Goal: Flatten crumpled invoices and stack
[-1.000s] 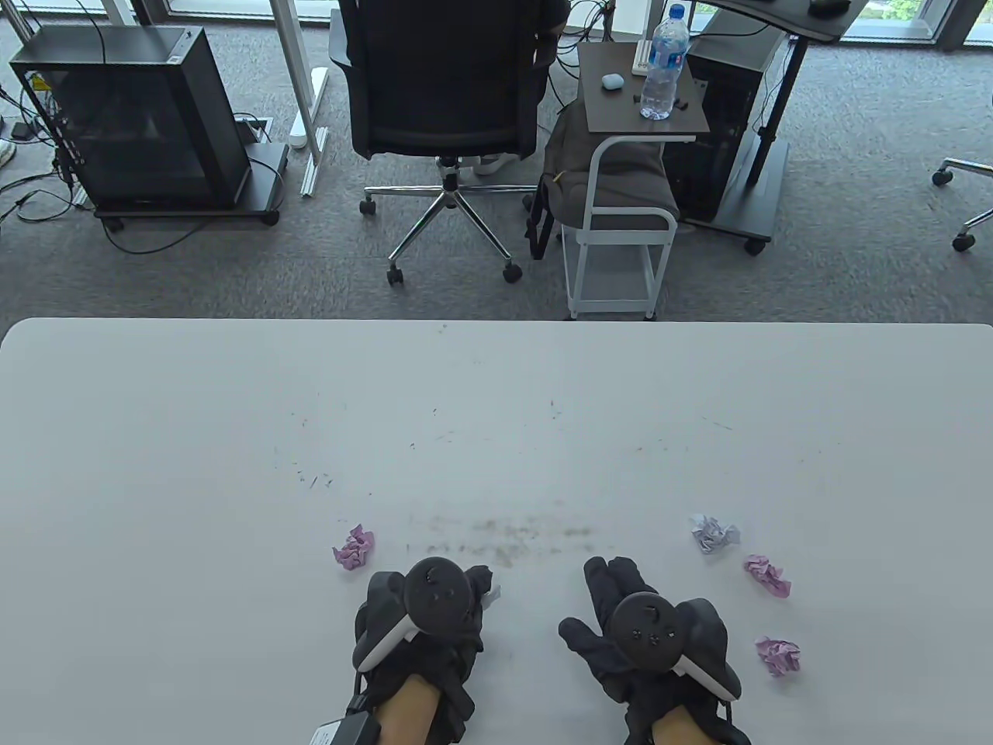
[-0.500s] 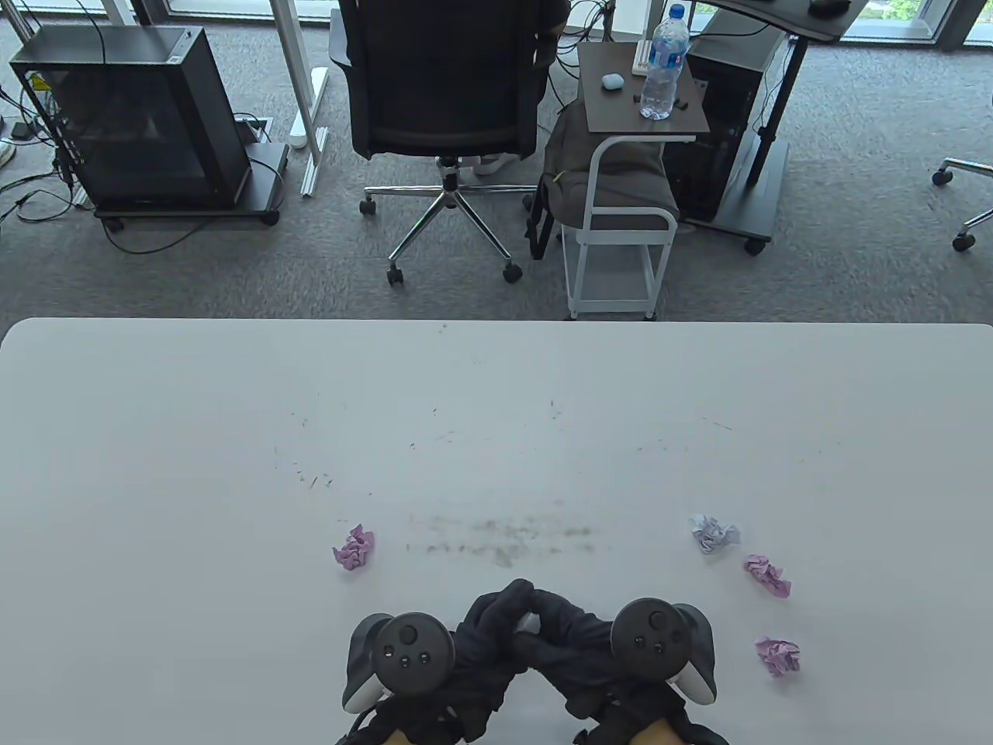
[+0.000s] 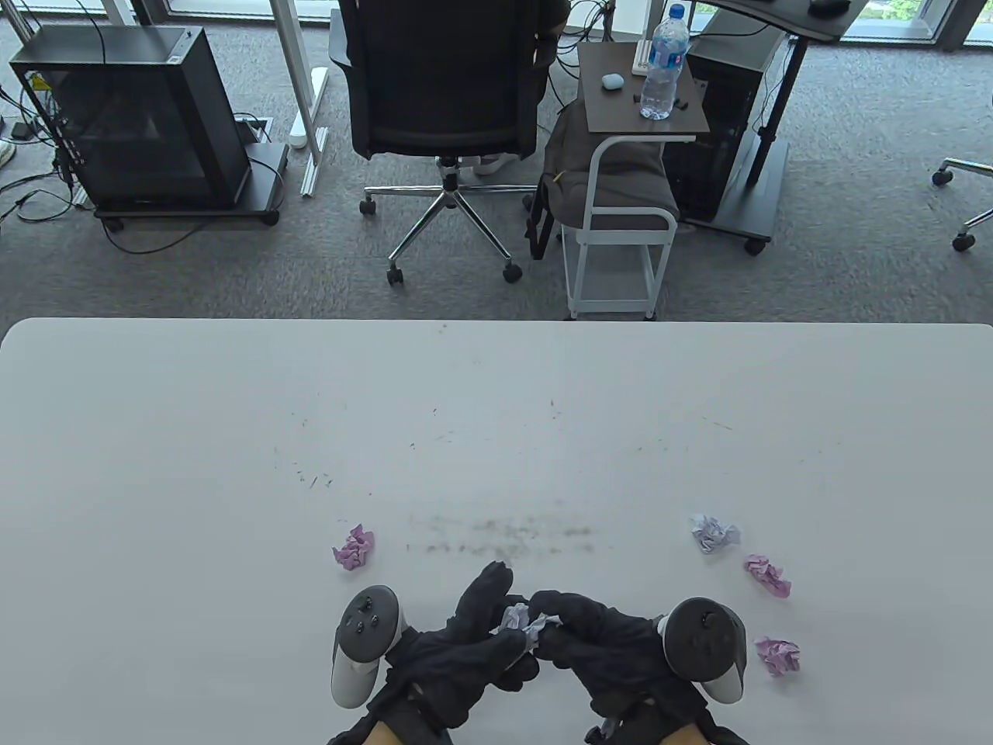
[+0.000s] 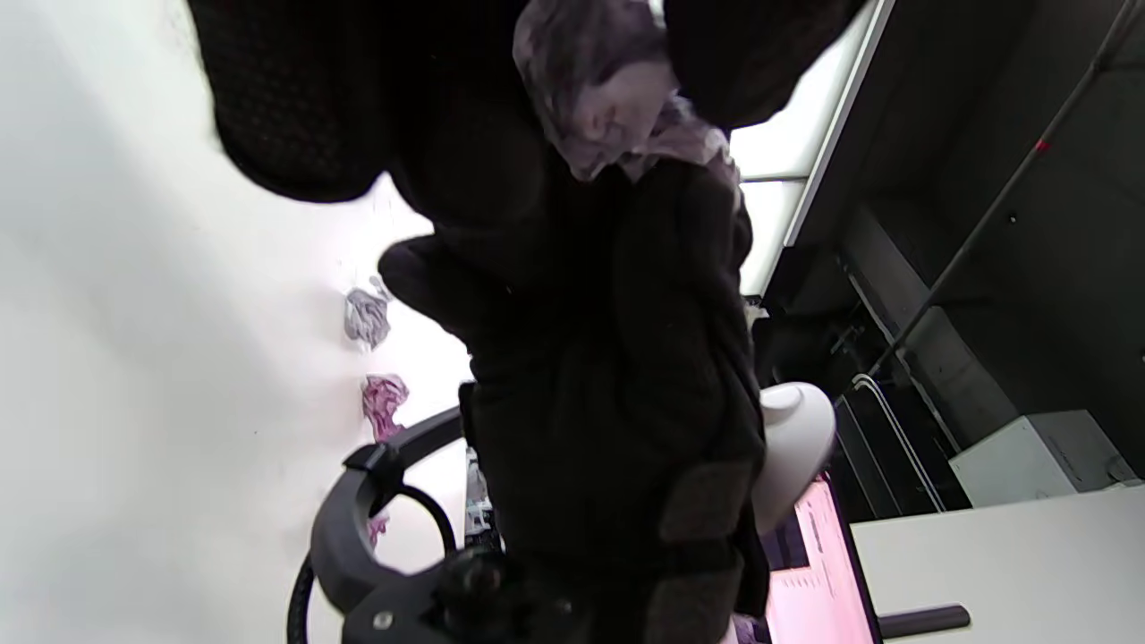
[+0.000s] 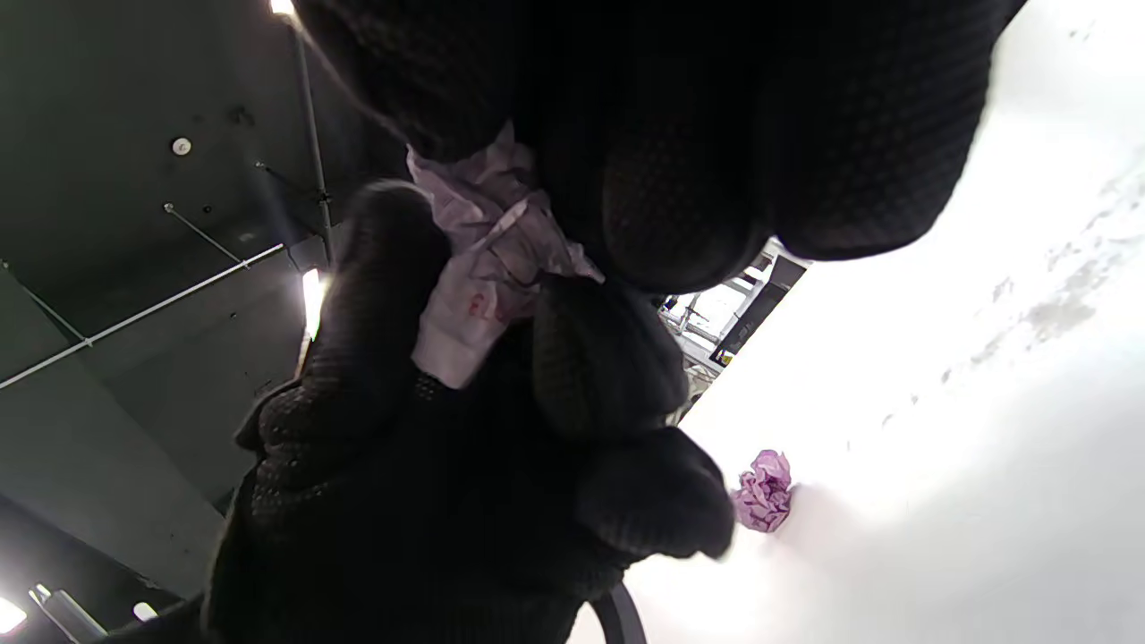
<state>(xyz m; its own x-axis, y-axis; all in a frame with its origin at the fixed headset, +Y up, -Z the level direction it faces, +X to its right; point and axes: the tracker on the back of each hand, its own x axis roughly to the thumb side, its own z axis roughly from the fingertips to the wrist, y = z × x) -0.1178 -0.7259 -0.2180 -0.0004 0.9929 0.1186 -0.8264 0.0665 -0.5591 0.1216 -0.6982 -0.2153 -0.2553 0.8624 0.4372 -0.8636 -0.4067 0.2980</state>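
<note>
both hands (image 3: pixel 527 644) pinch one crumpled invoice (image 3: pixel 521 621) between their fingertips; nothing flattened or stacked yet, four balls (image 3: pixel 354 548) wait beside.

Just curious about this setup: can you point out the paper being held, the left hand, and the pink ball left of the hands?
held paper (image 3: pixel 524 622), table view, its visible crumpled middle
left hand (image 3: pixel 458 656), table view, glove's back
pink ball (image 3: pixel 354 548), table view, its centre
</note>
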